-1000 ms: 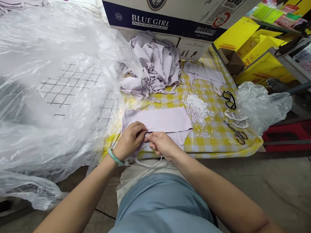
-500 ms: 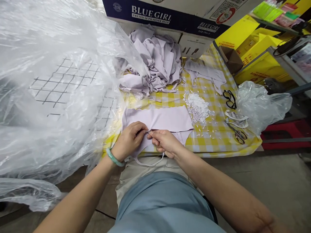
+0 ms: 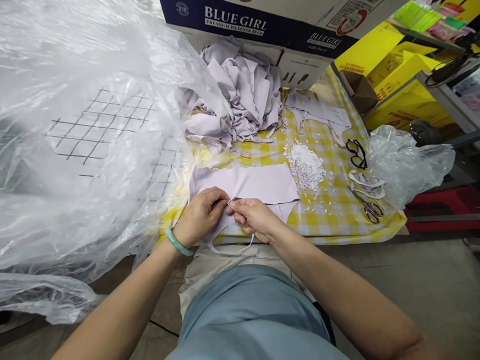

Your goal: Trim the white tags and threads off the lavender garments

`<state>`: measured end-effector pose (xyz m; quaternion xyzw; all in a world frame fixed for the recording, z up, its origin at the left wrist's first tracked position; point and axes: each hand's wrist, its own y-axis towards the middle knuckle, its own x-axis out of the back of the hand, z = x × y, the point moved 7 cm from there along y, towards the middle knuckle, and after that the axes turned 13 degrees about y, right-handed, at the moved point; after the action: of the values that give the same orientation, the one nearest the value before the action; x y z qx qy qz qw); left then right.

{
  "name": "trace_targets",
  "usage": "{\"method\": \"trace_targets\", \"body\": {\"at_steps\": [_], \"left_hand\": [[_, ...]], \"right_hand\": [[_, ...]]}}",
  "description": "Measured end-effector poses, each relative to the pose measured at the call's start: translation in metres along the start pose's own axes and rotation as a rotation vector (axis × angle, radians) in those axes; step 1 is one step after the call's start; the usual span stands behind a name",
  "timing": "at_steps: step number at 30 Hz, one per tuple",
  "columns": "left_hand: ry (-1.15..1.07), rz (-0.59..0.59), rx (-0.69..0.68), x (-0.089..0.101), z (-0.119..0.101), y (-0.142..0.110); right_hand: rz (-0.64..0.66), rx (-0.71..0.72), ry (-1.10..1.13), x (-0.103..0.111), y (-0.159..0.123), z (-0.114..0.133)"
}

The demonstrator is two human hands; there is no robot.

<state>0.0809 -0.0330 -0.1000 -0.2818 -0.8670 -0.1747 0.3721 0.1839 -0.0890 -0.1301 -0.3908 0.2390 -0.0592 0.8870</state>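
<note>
1 head-worn view; facing forward and down; close

2 hands (image 3: 201,215) – 1 bangle (image 3: 177,242) – 1 scissors pair (image 3: 369,207)

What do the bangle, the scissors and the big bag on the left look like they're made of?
Bangle: perhaps jade, or glass or plastic imitating it; it is smooth, glossy and mottled green.
Scissors: likely metal, judging by the shine on the handles.
Bag: thin, clear plastic film, glossy and crinkled, with the dark grid pattern showing through or printed on it.
</note>
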Motion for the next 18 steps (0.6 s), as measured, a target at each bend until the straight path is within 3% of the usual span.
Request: {"method": "trace_targets", "body": {"at_steps": [12, 15, 18], "left_hand": [[-0.02, -0.003, 0.001, 0.002, -0.001, -0.001], [-0.033, -0.006, -0.027, 0.004, -0.002, -0.003], [-0.047, -0.001, -0.044, 0.006, -0.002, -0.004]], "right_hand": [[-0.068, 0.087, 0.095, 0.012, -0.001, 0.001], [-0.005, 0.061, 0.092, 0.011, -0.023, -0.006], [0.13, -0.066, 0.155, 0.002, -0.06, -0.026]]}}
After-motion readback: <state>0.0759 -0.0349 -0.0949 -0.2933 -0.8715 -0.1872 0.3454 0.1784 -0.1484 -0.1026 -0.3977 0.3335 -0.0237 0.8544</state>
